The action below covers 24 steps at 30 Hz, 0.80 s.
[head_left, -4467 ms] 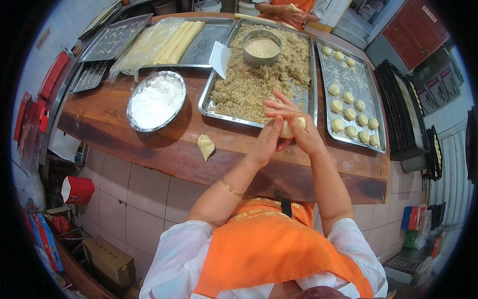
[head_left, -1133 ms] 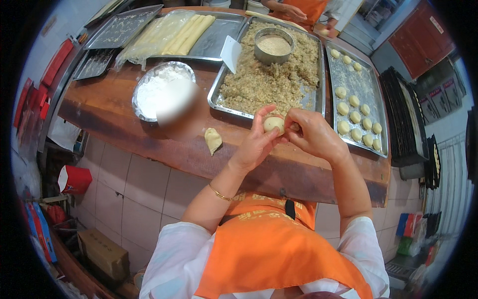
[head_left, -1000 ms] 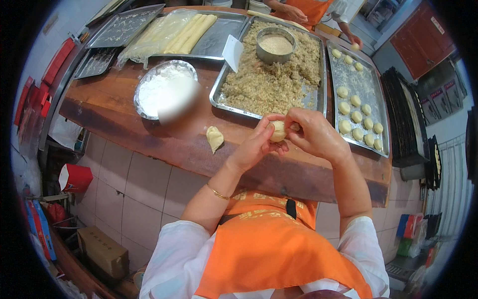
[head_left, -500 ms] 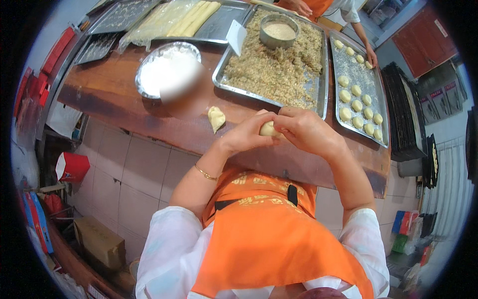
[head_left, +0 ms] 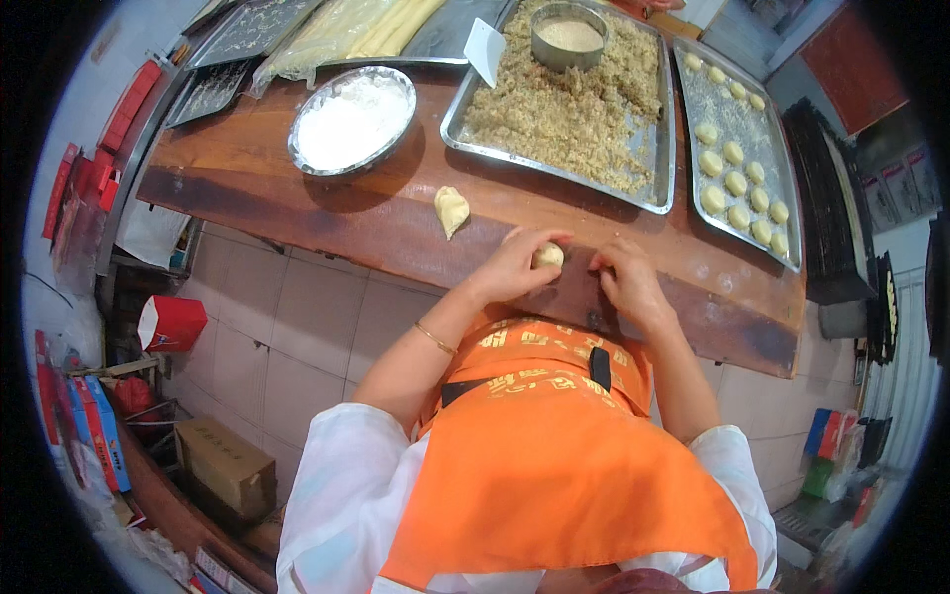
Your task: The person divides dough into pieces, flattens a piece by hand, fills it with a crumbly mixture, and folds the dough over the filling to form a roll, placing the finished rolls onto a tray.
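Observation:
My left hand (head_left: 517,265) curls around a pale, round dough ball (head_left: 547,257), its rough top facing up between thumb and fingers. Just to the right, apart from the ball, my right hand (head_left: 633,281) has its fingers bent in; whatever they may pinch is hidden. Both hands are over the near edge of the wooden table (head_left: 386,223). A loose, pointed lump of dough (head_left: 451,211) lies on the wood beyond my left hand. Farther off, a large metal tray (head_left: 554,170) holds a crumbly brown filling (head_left: 564,124).
A metal bowl of white flour (head_left: 354,121) stands at the left. In the filling sits a round container (head_left: 569,40), with a white scraper (head_left: 484,49) at the tray's edge. Several dough balls (head_left: 735,183) rest on the right tray (head_left: 782,119). Dough strips (head_left: 396,28) lie at the back.
My right hand has come off the dough ball and moved right, while my left hand keeps it. Another person's hand has left the right tray. The whole view has shifted slightly.

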### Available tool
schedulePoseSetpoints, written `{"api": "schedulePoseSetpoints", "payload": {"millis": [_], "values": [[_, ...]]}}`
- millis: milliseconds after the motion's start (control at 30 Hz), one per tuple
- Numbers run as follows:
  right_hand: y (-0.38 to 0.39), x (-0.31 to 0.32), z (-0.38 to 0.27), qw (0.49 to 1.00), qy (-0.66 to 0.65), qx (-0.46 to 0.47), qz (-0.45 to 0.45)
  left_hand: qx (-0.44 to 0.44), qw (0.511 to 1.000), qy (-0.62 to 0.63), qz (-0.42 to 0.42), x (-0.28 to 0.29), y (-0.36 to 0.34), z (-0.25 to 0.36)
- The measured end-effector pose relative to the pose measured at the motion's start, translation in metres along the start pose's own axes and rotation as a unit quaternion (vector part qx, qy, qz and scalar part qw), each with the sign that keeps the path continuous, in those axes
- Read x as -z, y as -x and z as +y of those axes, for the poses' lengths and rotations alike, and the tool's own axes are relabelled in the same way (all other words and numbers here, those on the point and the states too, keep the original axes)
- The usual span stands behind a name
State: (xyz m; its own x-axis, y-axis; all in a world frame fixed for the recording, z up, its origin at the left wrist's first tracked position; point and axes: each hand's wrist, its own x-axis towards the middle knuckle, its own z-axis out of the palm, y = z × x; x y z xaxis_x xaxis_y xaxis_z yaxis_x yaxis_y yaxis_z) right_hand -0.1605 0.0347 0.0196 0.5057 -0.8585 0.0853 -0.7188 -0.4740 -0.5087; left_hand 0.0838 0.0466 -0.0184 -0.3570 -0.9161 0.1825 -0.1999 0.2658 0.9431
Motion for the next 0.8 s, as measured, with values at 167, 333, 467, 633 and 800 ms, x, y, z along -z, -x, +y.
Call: {"api": "schedulePoseSetpoints", "payload": {"millis": [167, 333, 467, 633, 800], "values": [[0.014, 0.004, 0.003, 0.994, -0.022, 0.009, 0.111, 0.100, 0.992, 0.022, 0.069, -0.008, -0.035, -0.006], [0.016, 0.002, 0.011, 0.981, -0.057, 0.010, 0.187, 0.042, 0.917, -0.390, 0.072, -0.038, -0.065, 0.004], [0.018, 0.008, 0.014, 0.975, -0.089, 0.005, 0.206, 0.045, 0.905, -0.422, 0.030, -0.028, -0.067, 0.004], [0.020, 0.005, 0.018, 0.969, -0.138, -0.012, 0.207, 0.046, 0.894, -0.445, 0.010, -0.027, -0.062, -0.002], [0.017, 0.002, 0.024, 0.963, -0.182, -0.036, 0.195, 0.042, 0.887, -0.461, 0.003, -0.030, -0.062, 0.000]]}}
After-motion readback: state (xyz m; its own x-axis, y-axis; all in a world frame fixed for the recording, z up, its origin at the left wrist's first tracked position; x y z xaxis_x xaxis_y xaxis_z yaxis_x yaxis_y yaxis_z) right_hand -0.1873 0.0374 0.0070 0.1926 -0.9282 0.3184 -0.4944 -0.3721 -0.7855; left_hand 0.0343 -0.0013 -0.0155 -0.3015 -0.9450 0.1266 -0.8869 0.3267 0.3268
